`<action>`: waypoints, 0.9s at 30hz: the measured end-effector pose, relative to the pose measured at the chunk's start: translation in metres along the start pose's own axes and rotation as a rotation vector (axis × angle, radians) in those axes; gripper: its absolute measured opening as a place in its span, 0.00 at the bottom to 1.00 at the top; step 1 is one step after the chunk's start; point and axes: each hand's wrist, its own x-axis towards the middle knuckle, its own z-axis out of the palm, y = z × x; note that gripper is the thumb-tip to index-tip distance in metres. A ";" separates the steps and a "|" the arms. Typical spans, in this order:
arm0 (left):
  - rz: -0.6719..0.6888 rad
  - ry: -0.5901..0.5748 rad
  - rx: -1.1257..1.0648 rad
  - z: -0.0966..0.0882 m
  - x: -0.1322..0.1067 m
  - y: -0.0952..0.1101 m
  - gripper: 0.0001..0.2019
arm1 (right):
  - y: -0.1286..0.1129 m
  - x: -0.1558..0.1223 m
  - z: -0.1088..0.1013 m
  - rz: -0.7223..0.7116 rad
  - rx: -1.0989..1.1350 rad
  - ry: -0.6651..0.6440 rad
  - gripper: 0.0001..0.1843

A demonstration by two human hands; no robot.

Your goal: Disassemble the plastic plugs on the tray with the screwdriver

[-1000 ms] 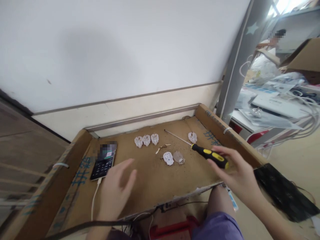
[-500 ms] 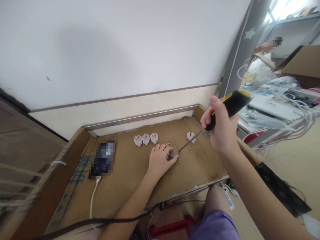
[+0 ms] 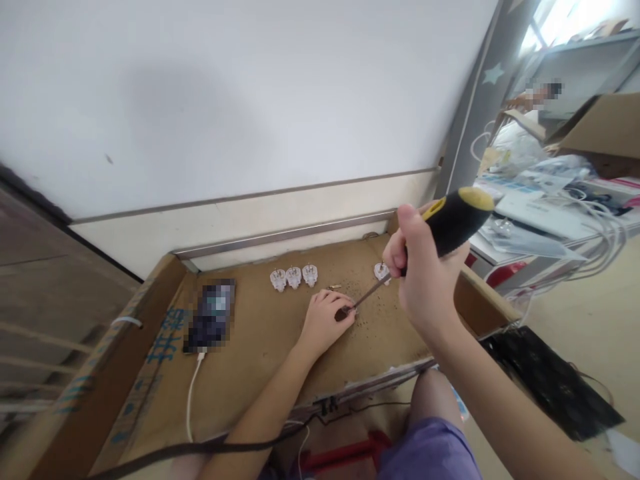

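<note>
My right hand [image 3: 427, 273] grips a screwdriver [image 3: 463, 217] by its black and yellow handle. The shaft slants down and left, with its tip at a small pale plug-like piece [image 3: 345, 311] held on the cardboard. My left hand [image 3: 327, 320] curls its fingers and thumb round this piece, hiding most of it. Beyond the left hand, three white plugs [image 3: 293, 277] stand side by side with metal pins up. A further white plug [image 3: 381, 271] sits to the right, partly behind the screwdriver shaft. A small brass-coloured pin [image 3: 334, 287] lies just past my left fingers.
A cardboard-lined tabletop [image 3: 240, 373] with raised sides carries dark specks near the hands. At left lies a phone [image 3: 213, 317] on a white cable [image 3: 190, 400]. A black cord [image 3: 200, 450] crosses the front. A cluttered table [image 3: 545, 220] stands at right.
The screwdriver and my right hand have moved slightly left and down, bringing the tip into the piece in my left hand. The left hand keeps its hold.
</note>
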 end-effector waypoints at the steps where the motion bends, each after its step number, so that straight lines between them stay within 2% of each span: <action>1: -0.001 -0.004 -0.002 0.000 0.000 0.000 0.04 | 0.000 0.001 0.000 0.010 0.009 0.007 0.19; 12: -0.006 -0.017 -0.016 0.000 0.001 0.001 0.05 | 0.003 0.001 -0.001 -0.002 -0.027 0.010 0.20; 21: 0.008 -0.005 -0.020 0.002 0.001 -0.001 0.04 | -0.005 0.002 -0.001 0.061 0.015 0.009 0.20; 27: 0.004 -0.012 -0.024 0.002 0.002 -0.001 0.04 | -0.007 0.004 -0.001 0.036 0.016 0.010 0.21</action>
